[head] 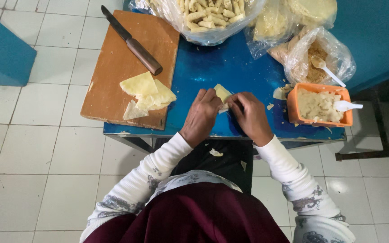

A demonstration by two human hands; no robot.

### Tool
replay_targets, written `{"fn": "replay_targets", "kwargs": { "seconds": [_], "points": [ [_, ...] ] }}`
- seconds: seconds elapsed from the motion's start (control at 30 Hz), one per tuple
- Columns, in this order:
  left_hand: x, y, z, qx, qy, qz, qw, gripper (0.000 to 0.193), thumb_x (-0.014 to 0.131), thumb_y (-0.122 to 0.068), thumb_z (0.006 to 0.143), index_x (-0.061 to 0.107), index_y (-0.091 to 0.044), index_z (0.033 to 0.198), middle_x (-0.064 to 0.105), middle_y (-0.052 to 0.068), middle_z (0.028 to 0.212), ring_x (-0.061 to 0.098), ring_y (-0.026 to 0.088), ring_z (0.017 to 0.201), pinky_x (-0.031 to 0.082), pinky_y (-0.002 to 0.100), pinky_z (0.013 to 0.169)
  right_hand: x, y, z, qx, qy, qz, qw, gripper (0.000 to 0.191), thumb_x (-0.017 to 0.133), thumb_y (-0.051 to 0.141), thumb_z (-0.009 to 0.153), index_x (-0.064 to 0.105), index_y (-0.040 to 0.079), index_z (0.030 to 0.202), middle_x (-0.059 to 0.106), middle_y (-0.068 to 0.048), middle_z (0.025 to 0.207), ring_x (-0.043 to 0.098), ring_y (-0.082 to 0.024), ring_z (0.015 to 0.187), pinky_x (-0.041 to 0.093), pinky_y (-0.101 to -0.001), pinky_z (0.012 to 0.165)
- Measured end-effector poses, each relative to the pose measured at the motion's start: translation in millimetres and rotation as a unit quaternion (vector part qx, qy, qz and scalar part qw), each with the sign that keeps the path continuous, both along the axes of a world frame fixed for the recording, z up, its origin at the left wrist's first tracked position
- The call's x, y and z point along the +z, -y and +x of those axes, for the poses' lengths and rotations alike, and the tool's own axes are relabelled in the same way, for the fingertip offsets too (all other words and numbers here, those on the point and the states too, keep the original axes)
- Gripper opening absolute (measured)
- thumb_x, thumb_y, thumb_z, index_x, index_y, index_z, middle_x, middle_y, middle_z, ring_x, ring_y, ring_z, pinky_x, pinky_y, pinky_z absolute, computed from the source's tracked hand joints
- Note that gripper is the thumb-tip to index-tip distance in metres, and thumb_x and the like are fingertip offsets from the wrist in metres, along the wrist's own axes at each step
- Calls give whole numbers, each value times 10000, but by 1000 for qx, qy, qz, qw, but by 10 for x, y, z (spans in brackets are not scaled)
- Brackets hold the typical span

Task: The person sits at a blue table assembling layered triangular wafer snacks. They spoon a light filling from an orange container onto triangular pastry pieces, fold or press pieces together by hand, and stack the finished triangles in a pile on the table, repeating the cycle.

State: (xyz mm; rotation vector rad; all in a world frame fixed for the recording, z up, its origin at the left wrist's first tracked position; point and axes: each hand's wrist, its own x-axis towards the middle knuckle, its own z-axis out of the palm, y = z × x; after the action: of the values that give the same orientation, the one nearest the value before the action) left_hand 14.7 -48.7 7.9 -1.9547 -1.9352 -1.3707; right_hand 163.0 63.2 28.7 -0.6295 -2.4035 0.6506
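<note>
Wrapper (223, 93) corner away, between both hands' fingers (210, 96)

Small blue table (212, 67) on white tiled floor (46, 157): wooden cutting board (113, 76) at left w/ knife, orange tub (320, 107) at right, plastic bags (320, 54) at rear, pastry scraps (279, 93).

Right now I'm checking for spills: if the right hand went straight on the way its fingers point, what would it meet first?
The right hand points up-left, so it would first meet the folded wrapper it already pinches, then probably the left hand beside it.
</note>
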Motion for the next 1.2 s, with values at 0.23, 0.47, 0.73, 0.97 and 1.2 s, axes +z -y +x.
{"fn": "replay_targets", "kwargs": {
  "seconds": [0.23,0.47,0.73,0.97,1.2],
  "points": [
    [-33,-151,-107,-35,88,-26,995,34,608,0,900,625,-3,929,594,154,942,567,375,913,467,458,805,25,24,-40,26,3,76,997,146,707,4,884,731,50,1021,691,-112,987,635,-322,961,516,-416,836],
    [-46,-45,-77,-69,95,-8,993,98,656,-28,864,603,23,929,531,183,1019,590,390,968,490,456,813,72,73,42,71,-12,142,987,136,761,74,886,727,31,1011,695,-117,1018,641,-330,976,525,-418,840],
    [-85,-159,-193,-99,168,-38,980,130,716,-29,856,602,-3,914,547,166,1052,620,393,925,512,448,762,49,-29,28,90,-6,122,988,143,784,109,873,714,34,974,702,-91,989,653,-298,927,525,-402,799],
    [-66,-145,-233,-104,160,-50,980,94,688,-38,892,613,-12,943,562,157,1054,623,389,921,499,453,752,-21,-172,-22,79,2,82,994,141,800,111,844,749,70,969,676,-94,932,635,-297,901,515,-399,788],
    [-40,-187,-217,-58,100,-39,992,59,697,-39,862,642,-22,874,527,151,1105,535,355,1039,465,426,896,23,-82,-4,72,-14,86,994,214,804,129,860,736,41,1042,723,-85,1004,667,-290,948,537,-391,812]
  ]
}}
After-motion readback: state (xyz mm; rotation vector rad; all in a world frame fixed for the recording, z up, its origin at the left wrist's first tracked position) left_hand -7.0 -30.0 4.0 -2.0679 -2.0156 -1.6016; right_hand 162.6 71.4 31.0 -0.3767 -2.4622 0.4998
